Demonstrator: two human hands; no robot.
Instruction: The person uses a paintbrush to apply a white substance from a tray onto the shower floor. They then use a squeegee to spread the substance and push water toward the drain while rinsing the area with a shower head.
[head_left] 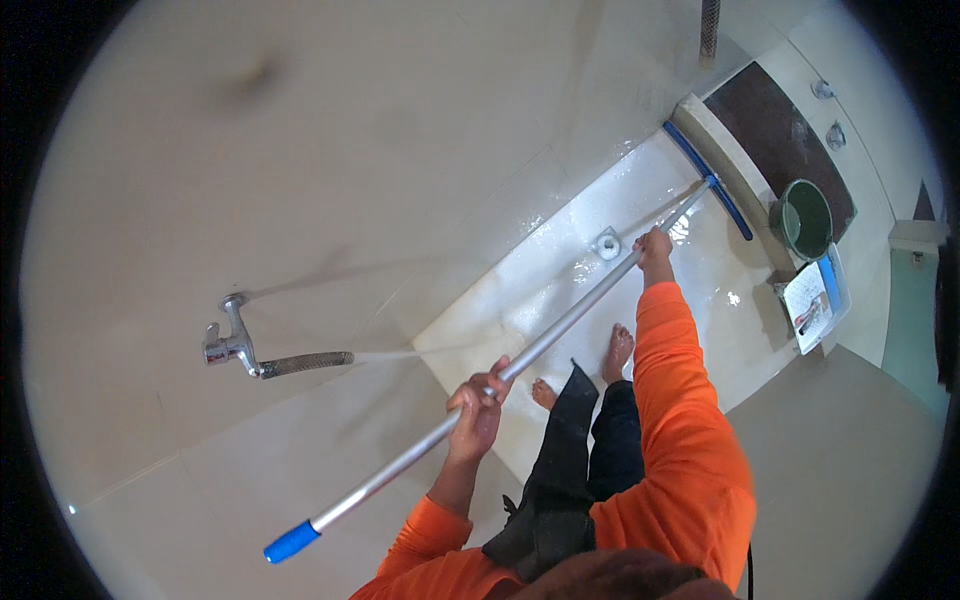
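A long floor squeegee [570,325] with a silvery pole runs slantwise across the head view. Its blue blade [685,152] lies along the foot of a low ledge at the upper right, and a blue grip caps the pole's near end at the lower left. My left hand [478,410] is wrapped round the pole at its middle. Farther up, nearer the blade, my right hand [654,247] is closed on the same pole. Under the pole is a wet, shiny white floor [560,275].
A round drain [607,243] sits in the wet floor. From a wall tap [232,345] at left, a short braided hose sends out water. On the right ledge stand a green bucket [802,220] and a white container with a printed sheet [812,305]. My bare feet [618,352] stand below.
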